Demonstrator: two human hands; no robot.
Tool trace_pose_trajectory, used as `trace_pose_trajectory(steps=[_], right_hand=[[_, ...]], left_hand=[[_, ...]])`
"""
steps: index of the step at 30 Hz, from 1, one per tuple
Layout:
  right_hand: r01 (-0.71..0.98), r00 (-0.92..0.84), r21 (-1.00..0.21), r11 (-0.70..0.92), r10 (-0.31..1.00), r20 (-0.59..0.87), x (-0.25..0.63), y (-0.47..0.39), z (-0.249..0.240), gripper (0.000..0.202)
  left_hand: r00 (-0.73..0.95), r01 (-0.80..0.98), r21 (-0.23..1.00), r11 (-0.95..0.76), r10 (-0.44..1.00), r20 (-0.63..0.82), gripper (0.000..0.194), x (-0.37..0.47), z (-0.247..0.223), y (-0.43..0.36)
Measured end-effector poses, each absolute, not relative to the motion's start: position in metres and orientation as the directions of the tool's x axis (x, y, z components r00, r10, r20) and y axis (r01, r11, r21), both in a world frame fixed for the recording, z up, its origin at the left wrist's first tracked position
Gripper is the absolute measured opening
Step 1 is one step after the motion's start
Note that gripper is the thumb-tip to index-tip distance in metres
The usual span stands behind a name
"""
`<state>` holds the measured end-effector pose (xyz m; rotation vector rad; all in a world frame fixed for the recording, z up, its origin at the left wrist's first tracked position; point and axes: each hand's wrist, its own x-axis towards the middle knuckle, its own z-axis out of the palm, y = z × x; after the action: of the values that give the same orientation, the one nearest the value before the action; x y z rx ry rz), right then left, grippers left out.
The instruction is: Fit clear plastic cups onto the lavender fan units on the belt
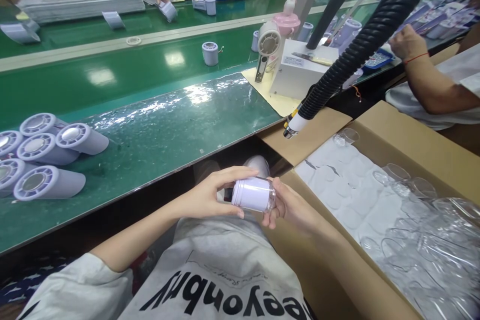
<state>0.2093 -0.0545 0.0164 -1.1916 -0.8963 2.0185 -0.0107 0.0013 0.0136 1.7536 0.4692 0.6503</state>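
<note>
In front of my lap, my left hand (pixel 210 195) and my right hand (pixel 285 205) hold a lavender cylindrical housing (pixel 253 193) lying sideways between them. My left fingers and thumb close round its left end, where a small dark part shows. A clear plastic cover wraps the housing, and its right end sits in my right fingers. Several similar lavender housings (pixel 71 182) with round vented ends lie together on the bench at the left.
At the right, a cardboard box (pixel 408 135) holds many clear plastic cups (pixel 431 240). A black corrugated hose (pixel 348 55) hangs over its near corner. A small handheld fan (pixel 268 45) stands by a white device (pixel 300 67). One housing (pixel 210 54) stands on the green conveyor (pixel 135 70). Co-workers sit across and to the right.
</note>
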Motion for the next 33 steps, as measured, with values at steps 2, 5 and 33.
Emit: trace_pose_trajectory(steps=[2, 5, 33], right_hand=[[-0.178, -0.420, -0.763, -0.621, 0.749, -0.512, 0.208, -0.055, 0.018, 0.056], [-0.198, -0.451, -0.694, -0.693, 0.693, -0.563, 0.206, -0.054, 0.021, 0.061], [0.101, -0.345, -0.994, -0.032, 0.936, -0.065, 0.220, -0.064, 0.017, 0.043]], left_hand=[[0.765, -0.014, 0.959, -0.284, 0.614, 0.194, 0.078, -0.011, 0.013, 0.001], [0.759, -0.004, 0.950, -0.312, 0.617, 0.206, 0.076, -0.011, 0.012, 0.001], [0.786, -0.022, 0.970, 0.242, 0.604, -0.133, 0.075, -0.017, 0.021, -0.008]])
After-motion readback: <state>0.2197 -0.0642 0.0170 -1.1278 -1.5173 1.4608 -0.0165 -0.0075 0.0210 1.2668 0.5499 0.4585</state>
